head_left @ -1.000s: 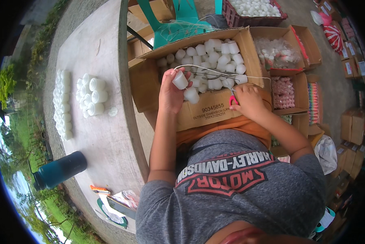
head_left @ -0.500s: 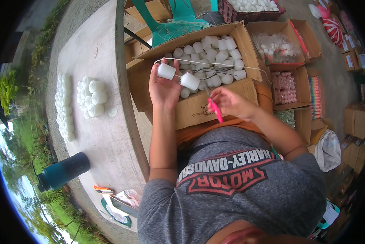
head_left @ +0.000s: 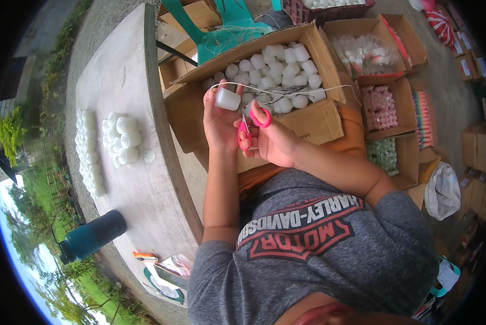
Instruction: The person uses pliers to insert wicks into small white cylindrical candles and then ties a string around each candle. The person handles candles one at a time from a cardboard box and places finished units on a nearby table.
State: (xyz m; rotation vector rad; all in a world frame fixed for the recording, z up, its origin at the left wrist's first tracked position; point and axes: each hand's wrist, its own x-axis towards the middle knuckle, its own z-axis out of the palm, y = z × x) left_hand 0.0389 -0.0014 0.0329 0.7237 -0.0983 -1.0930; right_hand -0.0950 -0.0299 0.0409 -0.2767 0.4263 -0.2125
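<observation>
Pinching a white wax candle (head_left: 227,99) above the cardboard box (head_left: 313,120), the left hand (head_left: 219,120) steadies it while the right hand (head_left: 270,142) grips pink scissors (head_left: 246,129) (blades near its wick).

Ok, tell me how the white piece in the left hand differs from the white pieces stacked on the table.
The white piece is single, held up in the left hand over the cardboard box, with a thin cord trailing from it. The stacked white pieces sit grouped in rows on the table, untouched, no cord visible. Both are small white cylinders.
</observation>
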